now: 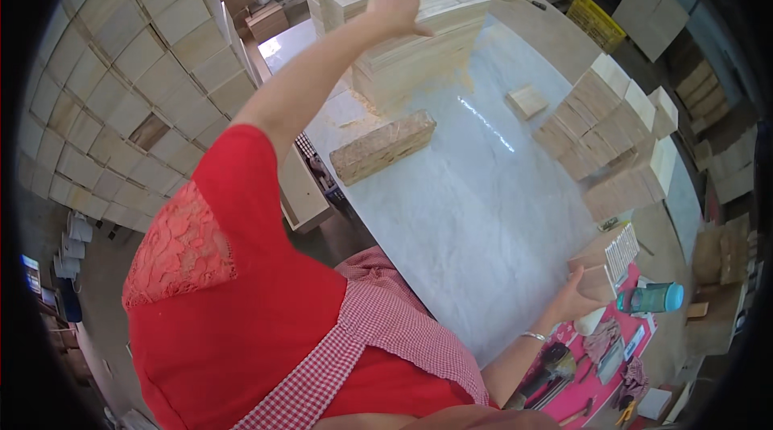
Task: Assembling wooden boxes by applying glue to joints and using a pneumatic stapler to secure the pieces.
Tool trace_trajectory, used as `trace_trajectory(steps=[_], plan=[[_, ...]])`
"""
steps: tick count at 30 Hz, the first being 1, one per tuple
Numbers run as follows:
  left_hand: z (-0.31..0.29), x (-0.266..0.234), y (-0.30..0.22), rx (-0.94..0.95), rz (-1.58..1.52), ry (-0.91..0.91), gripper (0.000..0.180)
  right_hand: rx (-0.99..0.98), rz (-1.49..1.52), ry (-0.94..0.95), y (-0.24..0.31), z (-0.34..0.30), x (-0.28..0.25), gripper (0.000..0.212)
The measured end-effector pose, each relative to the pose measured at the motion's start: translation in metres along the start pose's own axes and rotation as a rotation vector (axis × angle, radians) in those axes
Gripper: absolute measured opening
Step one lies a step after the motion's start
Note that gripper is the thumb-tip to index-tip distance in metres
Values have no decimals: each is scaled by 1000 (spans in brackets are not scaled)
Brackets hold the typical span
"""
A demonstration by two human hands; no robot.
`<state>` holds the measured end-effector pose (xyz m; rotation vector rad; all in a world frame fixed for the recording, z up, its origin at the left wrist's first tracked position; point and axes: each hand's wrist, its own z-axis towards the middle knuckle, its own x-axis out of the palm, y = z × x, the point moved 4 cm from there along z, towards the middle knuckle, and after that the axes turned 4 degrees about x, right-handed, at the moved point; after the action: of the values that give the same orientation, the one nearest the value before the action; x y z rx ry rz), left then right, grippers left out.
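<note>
Head view: a board stack (pixel 427 64) stands at the far end of the tabletop (pixel 459 245), the left hand (pixel 396 11) on top, thumb apart from fingers; whether that grip clamps a board cannot be told. Near the right edge, the right hand (pixel 576 303) has its grip clamped on wood pieces (pixel 597 280), a bottle (pixel 651 298) just beyond. A block (pixel 382 146) lies by the left edge.

The bare left forearm (pixel 310 72), emerging from a short red sleeve (pixel 241 168), reaches far forward and rightward. The left hand (pixel 394 10) is palm-down, fingers bent, thumb spread to the right. The bare right forearm (pixel 509 361) extends forward at lower right, a silvery bracelet (pixel 534 336) circling its wrist; the right hand (pixel 573 303) is curled in a grasp.
</note>
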<state>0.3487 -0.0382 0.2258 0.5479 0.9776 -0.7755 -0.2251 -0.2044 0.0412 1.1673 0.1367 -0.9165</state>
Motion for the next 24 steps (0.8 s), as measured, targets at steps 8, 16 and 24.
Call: trace_trajectory(steps=[8,16,24], plan=[[42,9,18,-2,46,536,54,-25,78,32,-13,-32,-45,96],[13,-43,25,230,-414,190,33,76,203,189,-36,-66,-52,85],[-111,-5,-71,545,-446,496,36,90,632,328,-5,-107,-62,41]])
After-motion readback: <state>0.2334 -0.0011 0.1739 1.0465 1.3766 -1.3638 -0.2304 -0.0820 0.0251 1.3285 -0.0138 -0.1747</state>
